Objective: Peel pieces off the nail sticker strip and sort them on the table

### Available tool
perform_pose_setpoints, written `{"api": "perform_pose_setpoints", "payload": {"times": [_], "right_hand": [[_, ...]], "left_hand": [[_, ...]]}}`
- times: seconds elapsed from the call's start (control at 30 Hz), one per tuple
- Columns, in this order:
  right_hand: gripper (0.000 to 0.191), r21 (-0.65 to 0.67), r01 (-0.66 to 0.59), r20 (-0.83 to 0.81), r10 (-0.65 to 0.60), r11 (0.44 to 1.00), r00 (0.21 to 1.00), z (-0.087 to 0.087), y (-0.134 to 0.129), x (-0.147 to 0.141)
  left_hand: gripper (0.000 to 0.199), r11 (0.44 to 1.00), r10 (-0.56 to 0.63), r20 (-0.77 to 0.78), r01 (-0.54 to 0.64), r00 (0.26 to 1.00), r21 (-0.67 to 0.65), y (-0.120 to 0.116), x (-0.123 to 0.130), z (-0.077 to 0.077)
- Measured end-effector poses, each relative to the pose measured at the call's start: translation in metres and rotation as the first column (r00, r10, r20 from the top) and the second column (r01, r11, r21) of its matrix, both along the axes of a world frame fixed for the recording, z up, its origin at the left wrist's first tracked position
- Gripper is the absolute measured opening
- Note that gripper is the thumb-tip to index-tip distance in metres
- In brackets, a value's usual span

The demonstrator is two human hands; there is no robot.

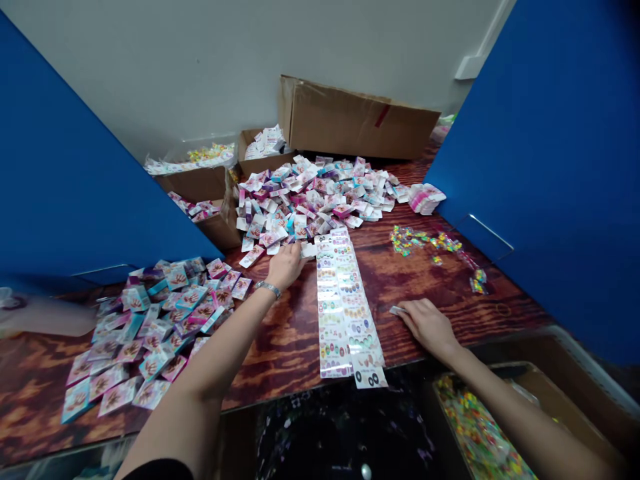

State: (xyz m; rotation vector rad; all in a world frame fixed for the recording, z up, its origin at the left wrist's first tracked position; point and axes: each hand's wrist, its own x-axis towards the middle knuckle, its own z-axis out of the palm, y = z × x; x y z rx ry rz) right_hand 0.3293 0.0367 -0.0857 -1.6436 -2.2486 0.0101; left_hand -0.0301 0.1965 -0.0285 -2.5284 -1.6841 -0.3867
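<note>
My left hand (286,265), with a bracelet at its wrist, is closed around a small printed box at the near edge of a heap of similar boxes (320,193). The white open flap (308,251) of this box points right. Over the wood-grained table, my right hand (429,327) pinches a small whitish piece (398,311), too small to name. Two overlapping rows of glossy nail sticker strips (334,307) run between my hands to the table's front edge. Many boxes in the heap have flaps standing up.
Closed boxes (150,340) are piled at left. Cartons (210,220) and a big cardboard box (360,120) stand behind. Small yellow-green packets (425,240) and a pink-white bundle (426,199) lie right. Below is a carton of colourful packets (480,427). Blue panels (550,167) flank the table.
</note>
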Motion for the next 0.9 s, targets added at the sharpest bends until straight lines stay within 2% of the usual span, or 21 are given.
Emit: {"api": "perform_pose_setpoints", "payload": {"times": [0.1,0.17,0.23,0.3,0.37,0.43,0.53,0.63,0.7,0.77,0.83,0.9], "right_hand": [[0.029,0.023,0.026,0.014,-0.026,0.999,1.000,0.014,-0.002,-0.010],[0.026,0.059,0.022,-0.104,-0.015,0.998,0.994,0.031,-0.002,-0.024],[0.021,0.113,0.019,-0.276,0.013,0.993,0.961,0.053,0.000,-0.045],[0.015,0.187,-0.008,-0.379,0.080,0.982,0.922,0.075,0.002,-0.069],[0.013,0.260,-0.110,-0.374,0.205,0.959,0.905,0.091,0.005,-0.093],[0.013,0.326,-0.213,-0.260,0.304,0.921,0.917,0.097,0.006,-0.110],[0.015,0.404,-0.328,-0.008,0.362,0.854,0.932,0.096,0.005,-0.119],[0.022,0.421,-0.457,0.201,0.410,0.784,0.890,0.094,0.002,-0.116],[0.025,0.411,-0.544,0.266,0.474,0.732,0.839,0.095,-0.001,-0.115],[0.025,0.396,-0.581,0.231,0.536,0.711,0.812,0.096,-0.003,-0.116],[0.025,0.357,-0.559,0.089,0.568,0.748,0.818,0.098,-0.005,-0.119],[0.026,0.263,-0.530,-0.116,0.571,0.806,0.813,0.102,-0.008,-0.125]], "left_hand": [[0.042,0.999,-0.038,0.215,0.038,0.976,0.005,-0.038,-0.009,0.012],[0.040,0.992,-0.092,0.350,0.116,0.932,-0.048,-0.068,-0.010,0.019],[0.038,0.979,-0.126,0.421,0.182,0.898,-0.097,-0.097,-0.005,0.023],[0.038,0.965,-0.163,0.447,0.236,0.880,-0.113,-0.122,0.003,0.025],[0.039,0.950,-0.208,0.461,0.290,0.863,-0.114,-0.139,0.011,0.025],[0.040,0.938,-0.240,0.476,0.329,0.846,-0.113,-0.150,0.015,0.025],[0.041,0.932,-0.250,0.491,0.345,0.835,-0.113,-0.158,0.016,0.027],[0.040,0.930,-0.250,0.487,0.347,0.837,-0.120,-0.163,0.013,0.031],[0.039,0.926,-0.258,0.477,0.356,0.840,-0.126,-0.166,0.013,0.033],[0.039,0.924,-0.273,0.458,0.363,0.846,-0.118,-0.169,0.014,0.033],[0.040,0.930,-0.285,0.425,0.355,0.859,-0.093,-0.171,0.015,0.032],[0.040,0.943,-0.287,0.375,0.329,0.881,-0.052,-0.174,0.017,0.031]]}}
